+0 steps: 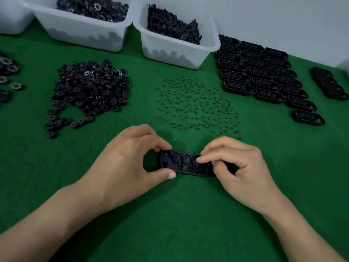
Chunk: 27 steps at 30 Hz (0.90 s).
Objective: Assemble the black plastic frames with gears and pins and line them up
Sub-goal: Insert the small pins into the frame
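Observation:
A black plastic frame (179, 163) lies on the green felt between my hands, with round gears seated in its pockets. My left hand (130, 161) grips its left end, thumb on the near edge and fingers on the far edge. My right hand (238, 167) pinches at the frame's right end with curled fingers; what sits under the fingertips is hidden. A pile of black gears (88, 89) lies at the left. Small pins (198, 106) are scattered in the middle. Finished frames (264, 78) stand in rows at the right.
Two white bins of black parts, one (85, 27) at the back left and one (179, 52) at the back centre. More frames (328, 84) sit at the far right. Loose toothed wheels (11, 72) lie at the left edge. A grey wall (283, 19) stands behind.

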Available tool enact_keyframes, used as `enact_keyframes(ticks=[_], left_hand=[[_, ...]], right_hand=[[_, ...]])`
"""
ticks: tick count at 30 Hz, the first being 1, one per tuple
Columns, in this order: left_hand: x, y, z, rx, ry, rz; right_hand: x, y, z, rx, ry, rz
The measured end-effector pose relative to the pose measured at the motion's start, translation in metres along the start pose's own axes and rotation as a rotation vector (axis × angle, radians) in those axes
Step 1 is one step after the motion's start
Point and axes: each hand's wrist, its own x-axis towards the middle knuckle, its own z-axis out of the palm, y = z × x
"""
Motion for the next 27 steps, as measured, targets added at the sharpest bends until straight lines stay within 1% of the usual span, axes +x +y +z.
enact_keyframes(ticks=[3,4,6,8,10,11,14,17,19,21,27], left_hand=[[0.000,0.000,0.000,-0.001,0.007,0.007],[0.000,0.000,0.000,0.000,0.007,0.009],[0.000,0.000,0.000,-0.002,0.005,0.009],[0.000,0.001,-0.001,-0.003,0.003,0.012],[-0.001,0.001,0.000,-0.001,0.006,0.013],[-0.001,0.001,0.000,0.001,0.010,0.015],[-0.001,0.001,0.001,0.015,0.023,0.026],[-0.001,0.002,0.001,0.042,0.031,0.033],[-0.001,0.004,0.001,0.060,0.030,0.036],[0.000,0.008,0.001,0.075,0.030,0.032],[0.006,0.026,0.006,0.055,0.092,-0.007]], right_hand=[[0.001,0.000,0.002,-0.090,0.012,-0.062],[0.001,0.000,0.001,-0.085,0.008,-0.060],[0.000,0.001,-0.002,0.020,-0.009,0.008],[-0.001,0.000,-0.005,0.137,-0.014,0.117],[-0.001,0.000,-0.008,0.156,-0.018,0.191],[-0.001,0.000,-0.008,0.144,-0.031,0.197],[-0.003,-0.005,-0.010,0.085,-0.089,0.147],[-0.009,-0.005,-0.011,-0.073,-0.114,0.081],[-0.014,-0.004,-0.008,-0.180,-0.090,0.034],[-0.018,-0.003,-0.006,-0.227,-0.043,0.000],[-0.026,-0.002,-0.009,-0.202,0.059,0.006]])
